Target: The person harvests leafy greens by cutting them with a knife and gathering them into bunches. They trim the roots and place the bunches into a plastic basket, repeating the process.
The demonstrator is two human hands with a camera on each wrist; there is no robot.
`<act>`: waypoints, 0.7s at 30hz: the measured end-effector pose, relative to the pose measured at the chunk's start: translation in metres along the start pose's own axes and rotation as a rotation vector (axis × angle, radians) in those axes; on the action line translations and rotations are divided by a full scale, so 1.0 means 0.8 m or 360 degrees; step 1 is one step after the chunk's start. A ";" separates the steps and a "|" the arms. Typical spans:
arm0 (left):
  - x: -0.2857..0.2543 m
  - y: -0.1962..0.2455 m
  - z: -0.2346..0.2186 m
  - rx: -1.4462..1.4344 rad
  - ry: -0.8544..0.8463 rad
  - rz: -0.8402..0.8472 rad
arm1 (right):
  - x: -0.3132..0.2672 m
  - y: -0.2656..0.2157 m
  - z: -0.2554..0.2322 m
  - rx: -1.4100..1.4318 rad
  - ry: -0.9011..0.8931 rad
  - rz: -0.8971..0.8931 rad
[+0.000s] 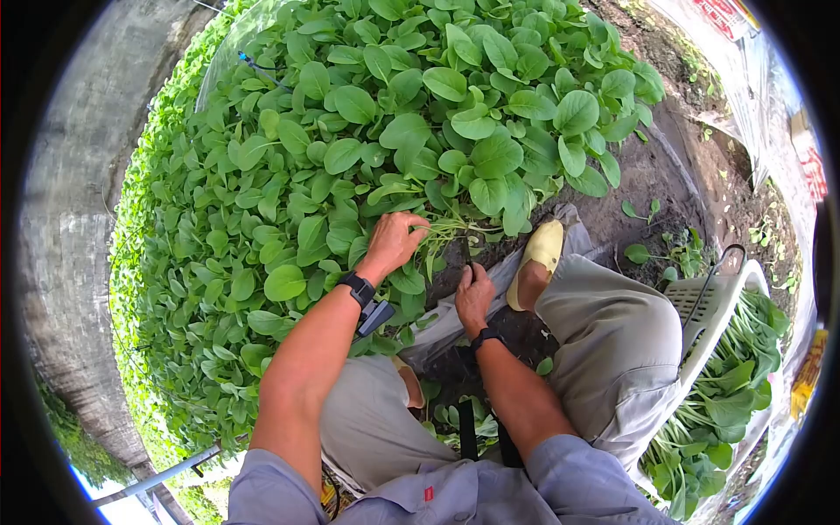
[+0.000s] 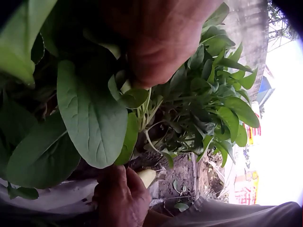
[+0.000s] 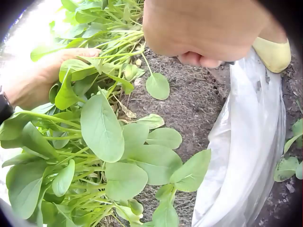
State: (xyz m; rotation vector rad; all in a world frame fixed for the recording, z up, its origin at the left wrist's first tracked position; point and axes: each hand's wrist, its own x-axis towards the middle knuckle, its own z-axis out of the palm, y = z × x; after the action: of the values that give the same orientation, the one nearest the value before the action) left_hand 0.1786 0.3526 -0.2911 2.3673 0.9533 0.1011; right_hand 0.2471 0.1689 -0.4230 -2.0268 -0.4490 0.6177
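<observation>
My left hand [image 1: 395, 241] reaches into a dense bed of leafy greens [image 1: 350, 105], its thumb and fingers gathered on pale green stems [image 1: 448, 227] at the bed's near edge. Broad leaves [image 2: 92, 118] partly cover those stems in the left wrist view. Lower and to the right, my right hand [image 1: 475, 297] grips a thin dark tool [image 1: 468, 254] that points toward the stems; its kind is not clear. In the right wrist view the curled right hand [image 3: 203, 33] is over bare soil, apart from the left hand [image 3: 40, 78] among the leaves.
A white plastic sheet [image 3: 241, 142] runs along the soil beside the bed. One foot in a pale yellow shoe [image 1: 544, 245] stands near the right hand. At the right, a white basket [image 1: 713, 306] holds cut greens [image 1: 726, 385]. A few loose leaves [image 1: 643, 254] lie on the ground.
</observation>
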 end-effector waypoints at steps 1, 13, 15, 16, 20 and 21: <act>0.002 -0.002 -0.001 -0.0043 -0.0002 -0.0039 | -0.002 -0.007 -0.001 0.0106 0.0155 -0.0012; -0.005 -0.019 0.021 0.0078 -0.0014 -0.0025 | 0.059 -0.043 -0.011 0.0197 0.0026 0.0140; -0.007 -0.026 0.029 0.0263 0.0105 0.0049 | 0.064 -0.031 -0.002 0.0147 0.0065 0.0044; -0.009 -0.023 0.028 0.0264 0.0103 0.0049 | 0.064 -0.027 0.000 0.0075 0.0103 -0.0051; -0.003 -0.014 0.018 0.0023 0.0079 -0.0197 | 0.017 0.021 0.018 0.0024 0.0064 -0.0084; 0.005 -0.015 0.012 -0.0045 -0.0039 -0.0330 | 0.004 0.020 0.017 0.0032 0.0069 -0.0095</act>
State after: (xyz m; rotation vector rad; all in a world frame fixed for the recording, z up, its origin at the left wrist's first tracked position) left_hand 0.1769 0.3579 -0.3060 2.2246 1.1705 0.0048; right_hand 0.2429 0.1719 -0.4434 -1.9967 -0.4742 0.5391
